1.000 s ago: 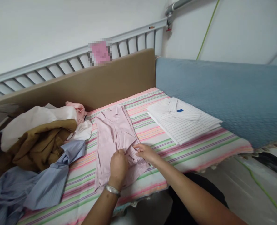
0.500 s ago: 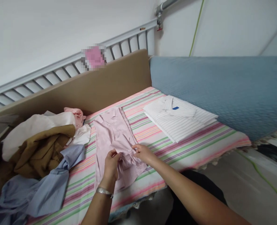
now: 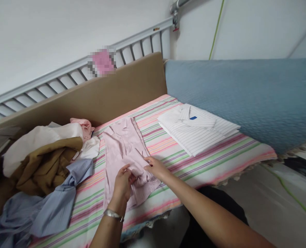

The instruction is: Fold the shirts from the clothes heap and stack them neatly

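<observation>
A pale pink shirt (image 3: 116, 148) lies lengthwise on the striped sheet (image 3: 153, 137), its collar toward the back and its sides folded in. Near its front end, both hands work at a loose, bunched part of the cloth. My left hand (image 3: 123, 182), with a silver bracelet at the wrist, has its fingers closed on that cloth from the left. From the right, my right hand (image 3: 155, 168) pinches the same part between thumb and fingers. The fingertips are partly hidden in the folds.
On the right lies a folded white striped shirt (image 3: 196, 129). A heap at the left holds an olive garment (image 3: 49, 165), a white one (image 3: 46, 137) and a light blue striped shirt (image 3: 54, 210). A brown board (image 3: 132, 86) and a blue padded backrest (image 3: 233, 96) border the bed.
The bunched cloth, raised in folds half a second ago, now lies lower and flatter over the shirt. Both hands have shifted only slightly and keep their hold.
</observation>
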The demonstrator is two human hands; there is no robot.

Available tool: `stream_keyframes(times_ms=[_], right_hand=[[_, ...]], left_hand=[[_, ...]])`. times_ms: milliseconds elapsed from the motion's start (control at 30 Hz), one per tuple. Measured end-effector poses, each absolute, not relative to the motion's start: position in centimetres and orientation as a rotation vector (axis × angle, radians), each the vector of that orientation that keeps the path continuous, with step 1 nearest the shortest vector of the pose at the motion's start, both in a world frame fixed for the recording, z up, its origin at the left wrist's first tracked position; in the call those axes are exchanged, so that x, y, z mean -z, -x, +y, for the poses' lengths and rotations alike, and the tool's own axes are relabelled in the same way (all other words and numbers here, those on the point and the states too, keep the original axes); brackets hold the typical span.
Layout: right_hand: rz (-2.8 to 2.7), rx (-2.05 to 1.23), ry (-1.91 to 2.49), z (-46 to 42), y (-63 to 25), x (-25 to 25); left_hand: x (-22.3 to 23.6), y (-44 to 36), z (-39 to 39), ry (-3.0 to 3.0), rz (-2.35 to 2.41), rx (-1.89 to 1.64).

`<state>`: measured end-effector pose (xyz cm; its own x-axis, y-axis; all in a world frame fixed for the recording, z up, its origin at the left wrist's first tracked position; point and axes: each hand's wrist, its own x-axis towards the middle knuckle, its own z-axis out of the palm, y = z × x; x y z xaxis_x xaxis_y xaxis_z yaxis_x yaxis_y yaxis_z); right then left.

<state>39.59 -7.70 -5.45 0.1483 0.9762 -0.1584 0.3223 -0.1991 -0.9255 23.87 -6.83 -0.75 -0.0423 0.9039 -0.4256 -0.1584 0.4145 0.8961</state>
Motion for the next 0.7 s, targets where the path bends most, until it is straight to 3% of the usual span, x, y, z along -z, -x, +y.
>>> stream_keyframes(times_ms=[200, 700], right_hand=[[-1.203, -1.067, 1.647, -7.7, -39.6, 5.5], [-1.075, -1.2, 1.486, -7.5, -39.8, 6.3]], left_hand=[[0.3, -23.4, -6.7, -0.838, 1.346, -1.104], [1.2, -24.1, -7.2, -1.095, 1.699, -0.552]])
